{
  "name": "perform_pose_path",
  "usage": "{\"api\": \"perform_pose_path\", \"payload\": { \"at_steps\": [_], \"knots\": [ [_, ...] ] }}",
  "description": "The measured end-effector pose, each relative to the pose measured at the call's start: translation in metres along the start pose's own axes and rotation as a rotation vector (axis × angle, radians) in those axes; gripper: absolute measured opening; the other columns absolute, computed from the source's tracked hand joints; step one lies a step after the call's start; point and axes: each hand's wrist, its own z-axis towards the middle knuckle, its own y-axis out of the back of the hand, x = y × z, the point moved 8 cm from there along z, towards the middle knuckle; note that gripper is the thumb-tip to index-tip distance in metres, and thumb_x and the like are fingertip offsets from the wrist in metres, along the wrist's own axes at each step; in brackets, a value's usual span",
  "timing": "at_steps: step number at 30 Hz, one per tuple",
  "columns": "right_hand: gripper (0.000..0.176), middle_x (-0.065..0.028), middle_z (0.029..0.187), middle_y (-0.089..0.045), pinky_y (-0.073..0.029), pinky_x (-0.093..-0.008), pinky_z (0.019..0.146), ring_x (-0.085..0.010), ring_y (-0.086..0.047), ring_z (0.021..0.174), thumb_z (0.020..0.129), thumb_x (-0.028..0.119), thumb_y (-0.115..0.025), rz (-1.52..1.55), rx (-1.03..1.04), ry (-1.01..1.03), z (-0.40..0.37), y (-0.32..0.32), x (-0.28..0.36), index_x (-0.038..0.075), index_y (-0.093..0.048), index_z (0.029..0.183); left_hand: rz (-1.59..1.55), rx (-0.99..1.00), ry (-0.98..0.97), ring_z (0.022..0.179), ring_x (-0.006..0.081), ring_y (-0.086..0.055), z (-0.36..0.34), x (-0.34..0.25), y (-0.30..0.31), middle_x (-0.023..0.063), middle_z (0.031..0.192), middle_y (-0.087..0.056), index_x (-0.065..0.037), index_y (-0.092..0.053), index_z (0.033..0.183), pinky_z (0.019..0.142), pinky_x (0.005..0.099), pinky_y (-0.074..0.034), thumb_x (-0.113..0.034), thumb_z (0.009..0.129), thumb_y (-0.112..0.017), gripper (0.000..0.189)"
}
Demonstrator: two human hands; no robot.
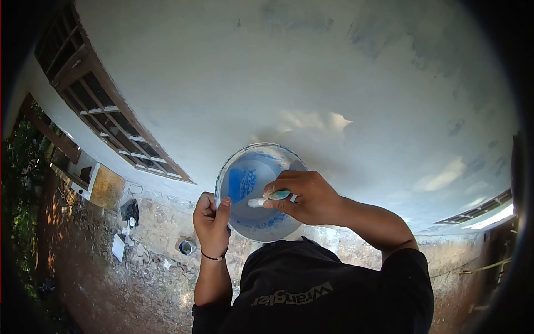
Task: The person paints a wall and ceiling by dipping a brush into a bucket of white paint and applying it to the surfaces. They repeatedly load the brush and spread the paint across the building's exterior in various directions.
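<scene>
A round bucket (243,181) with blue paint smears on its inner wall is in front of my chest. Pale, whitish liquid shows inside it. My left hand (213,222) grips the bucket's rim at the left, thumb inside the edge. Over the right part of the bucket's mouth, my right hand (305,197) pinches a paintbrush (280,195) with a turquoise handle. Its whitish bristles point left above the liquid; whether they touch the bucket cannot be made out. Part of the rim is hidden behind my right hand.
A pale wall (289,72) with grey patches rises ahead. Brown-framed windows (111,119) are set in it at the left. On the rough ground lie a small open pot (186,247), a black plastic bag (129,210) and a white flat piece (118,247).
</scene>
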Motion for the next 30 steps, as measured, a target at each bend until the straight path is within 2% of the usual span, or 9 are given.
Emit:
{"api": "perform_pose_path", "payload": {
  "at_steps": [5, 7, 10, 14, 16, 23, 25, 28, 30],
  "knots": [
    [0.02, -0.0098, 0.083, -0.063, -0.054, -0.0276, 0.06, -0.0203, -0.064, 0.072, 0.08, 0.02, -0.066, -0.02, 0.039, 0.007, 0.005, -0.015, -0.018, 0.003, -0.062, 0.09, 0.063, 0.004, 0.044, 0.054, 0.0002, -0.023, -0.003, 0.002, -0.003, -0.0073, 0.061, -0.028, -0.01, -0.032, 0.068, 0.047, 0.0183, -0.017, -0.004, 0.082, -0.06, 0.032],
    [0.027, -0.0107, 0.081, -0.061, -0.048, -0.0328, 0.059, -0.0226, -0.062, 0.064, 0.081, 0.026, -0.063, 0.014, 0.035, 0.013, 0.004, -0.016, -0.021, 0.002, -0.062, 0.094, 0.075, -0.001, 0.041, 0.054, 0.0002, -0.023, -0.002, 0.004, -0.002, -0.0073, 0.061, -0.029, -0.01, -0.033, 0.068, 0.047, 0.0182, -0.017, -0.003, 0.082, -0.06, 0.032],
    [0.027, -0.0108, 0.08, -0.061, -0.048, -0.0329, 0.06, -0.0228, -0.061, 0.064, 0.081, 0.026, -0.063, 0.037, 0.012, -0.005, 0.003, -0.017, -0.025, 0.002, -0.062, 0.094, 0.097, 0.001, 0.014, 0.053, 0.0001, -0.024, -0.001, 0.003, -0.005, -0.0076, 0.059, -0.029, -0.009, -0.034, 0.067, 0.047, 0.0177, -0.018, -0.003, 0.082, -0.06, 0.031],
    [0.028, -0.0109, 0.08, -0.061, -0.048, -0.0329, 0.059, -0.023, -0.061, 0.063, 0.081, 0.027, -0.063, -0.006, 0.031, -0.023, 0.003, -0.015, -0.026, 0.002, -0.062, 0.094, 0.064, 0.007, 0.034, 0.053, -0.0001, -0.025, -0.003, 0.007, -0.006, -0.0073, 0.059, -0.03, -0.009, -0.035, 0.068, 0.047, 0.0173, -0.019, -0.004, 0.082, -0.061, 0.03],
    [0.022, -0.0093, 0.082, -0.063, -0.051, -0.0279, 0.057, -0.0199, -0.063, 0.065, 0.078, 0.02, -0.067, -0.038, 0.026, -0.031, 0.002, -0.014, -0.025, 0.003, -0.063, 0.091, 0.06, 0.006, 0.05, 0.054, -0.0001, -0.026, -0.004, 0.008, -0.007, -0.0072, 0.06, -0.031, -0.009, -0.035, 0.068, 0.047, 0.0173, -0.019, -0.004, 0.082, -0.061, 0.03],
    [0.021, -0.0107, 0.082, -0.063, -0.052, -0.0282, 0.055, -0.0212, -0.064, 0.067, 0.079, 0.019, -0.067, -0.069, 0.03, -0.031, -0.002, -0.012, -0.026, 0.002, -0.062, 0.09, 0.036, 0.015, 0.037, 0.055, 0.0001, -0.024, -0.004, 0.01, -0.01, -0.007, 0.061, -0.031, -0.009, -0.034, 0.068, 0.047, 0.0179, -0.018, -0.005, 0.083, -0.061, 0.031],
    [0.02, -0.0126, 0.082, -0.063, -0.052, -0.0284, 0.055, -0.0229, -0.065, 0.068, 0.08, 0.017, -0.066, -0.03, -0.218, -0.087, -0.007, 0.01, -0.027, -0.001, -0.061, 0.089, 0.031, 0.011, 0.044, 0.055, 0.0002, -0.024, -0.004, 0.012, -0.008, -0.007, 0.061, -0.03, -0.01, -0.034, 0.068, 0.047, 0.0181, -0.018, -0.005, 0.083, -0.061, 0.031],
    [0.021, -0.0144, 0.08, -0.063, -0.052, -0.0282, 0.057, -0.024, -0.065, 0.068, 0.08, 0.016, -0.066, -0.179, -0.332, -0.02, -0.011, 0.025, -0.012, -0.002, -0.061, 0.088, 0.035, 0.001, 0.024, 0.056, 0.0005, -0.024, -0.001, 0.017, -0.005, -0.0071, 0.062, -0.029, -0.01, -0.033, 0.068, 0.047, 0.0182, -0.018, -0.006, 0.083, -0.061, 0.032],
    [0.021, -0.0146, 0.08, -0.063, -0.052, -0.028, 0.056, -0.024, -0.065, 0.066, 0.08, 0.015, -0.066, -0.102, -0.368, -0.02, -0.012, 0.024, -0.019, -0.003, -0.061, 0.088, 0.051, -0.005, 0.047, 0.056, 0.0007, -0.023, 0.001, 0.019, -0.007, -0.0072, 0.062, -0.028, -0.01, -0.033, 0.068, 0.047, 0.0187, -0.018, -0.008, 0.084, -0.061, 0.033]
  ]
}}
